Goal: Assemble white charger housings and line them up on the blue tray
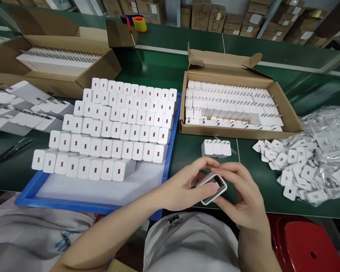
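Steadiness probably counts most at this point: the white housing [221,191] is off the tabletop [184,173], to the right of the blue tray [73,204] and near its front corner, its hollow end tilted up toward the person. The left hand [187,189] pinches it, thumb set into the mouth of the hollow and fingers curled around the far side, partly hidden. The right hand [240,192] clasps the opposite side, fingers along the upper edge and thumb beneath. What lies under the left thumb is too dark to make out.

A good way to work, I judge, is to let the right hand act as the brace while the left thumb alone presses, straight along the hollow and with even force; a slanted push could skew whatever sits inside or scuff the rim. Fingertips are best placed on the outer walls, clear of the edge.

Elbow room deserves care too: the left forearm crosses the tray's front corner, close to the rows of white blocks [98,147] standing in it. Three pronged blocks [214,148] and the loose slotted caps [296,172] lie right of the tray, the caps farther out.
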A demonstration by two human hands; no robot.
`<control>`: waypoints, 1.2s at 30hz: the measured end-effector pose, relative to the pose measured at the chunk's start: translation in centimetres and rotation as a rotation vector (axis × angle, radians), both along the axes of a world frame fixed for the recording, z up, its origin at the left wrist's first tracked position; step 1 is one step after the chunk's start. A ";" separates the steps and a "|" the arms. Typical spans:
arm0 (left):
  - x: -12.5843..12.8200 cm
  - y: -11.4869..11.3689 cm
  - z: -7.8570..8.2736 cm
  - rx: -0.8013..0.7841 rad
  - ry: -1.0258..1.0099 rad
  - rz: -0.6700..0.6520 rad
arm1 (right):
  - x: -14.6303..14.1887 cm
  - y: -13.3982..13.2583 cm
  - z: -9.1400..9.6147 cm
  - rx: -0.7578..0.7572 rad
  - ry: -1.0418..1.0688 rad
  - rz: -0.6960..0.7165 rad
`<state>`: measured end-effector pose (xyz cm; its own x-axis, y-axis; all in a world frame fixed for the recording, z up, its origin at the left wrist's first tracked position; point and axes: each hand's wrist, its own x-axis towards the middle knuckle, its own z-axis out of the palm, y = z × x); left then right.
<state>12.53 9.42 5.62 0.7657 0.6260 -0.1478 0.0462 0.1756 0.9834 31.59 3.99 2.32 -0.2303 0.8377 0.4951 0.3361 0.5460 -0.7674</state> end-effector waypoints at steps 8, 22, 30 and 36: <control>0.2 0.6 0.3 0.129 0.014 0.002 | -0.5 0.1 -0.6 0.172 -0.008 -0.155; 0.1 0.4 1.0 0.182 -0.074 -0.013 | -0.9 0.0 -0.7 0.275 0.060 -0.192; 0.5 0.1 -0.2 -0.134 0.062 -0.030 | 0.3 -0.2 -0.4 -0.029 0.051 -0.104; 0.4 0.2 -0.8 0.014 0.225 -0.001 | 7.0 1.1 -3.2 -0.139 -0.019 -0.558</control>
